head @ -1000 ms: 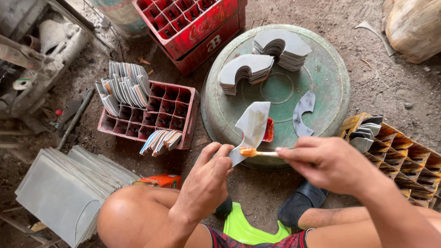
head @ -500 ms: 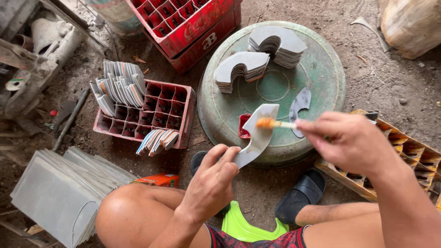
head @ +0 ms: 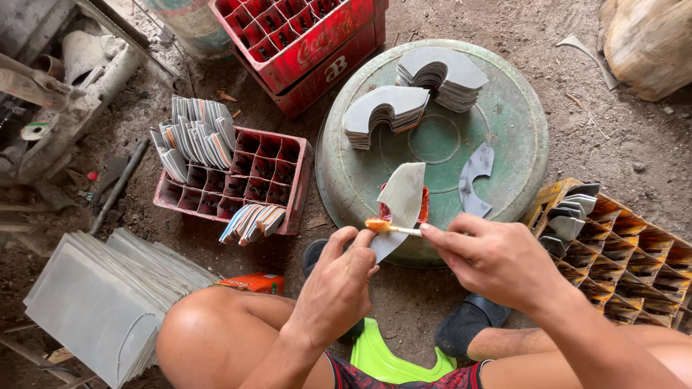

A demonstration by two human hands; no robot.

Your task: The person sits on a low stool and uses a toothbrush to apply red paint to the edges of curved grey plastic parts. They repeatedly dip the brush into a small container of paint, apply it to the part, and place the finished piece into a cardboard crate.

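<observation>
Left hand (head: 339, 277): fingers curled, thumb and fingertips pinching the lower tip of a curved grey sheet piece (head: 400, 205), held upright over the near edge of the upturned green basin (head: 504, 122)
Right hand (head: 497, 259): fingers pressed together around a thin stick brush (head: 393, 228), its orange-smeared tip touching the sheet's lower part
Sheet piece, handling: judged thin, light and fairly stiff, probably card or thin metal; edges may be sharp; best held by a bare corner, away from the wet smear
Brush, handling: light, slender, likely sticky at the tip; take it by the clean end
Red pot (head: 422, 205): mostly hidden behind the sheet, on the basin; contents cannot be made out
On the basin: two stacks of curved cut pieces (head: 386, 112) at the far side, one loose piece (head: 472, 176) lying flat
Left: small red crate (head: 238, 184) with finished pieces slotted in; pile of flat grey sheets (head: 101, 302) near the knee
Right: yellow divided crate (head: 627, 256), cut off by the frame edge
Hard to tell: sheet material; orange object by the knee, partly covered
</observation>
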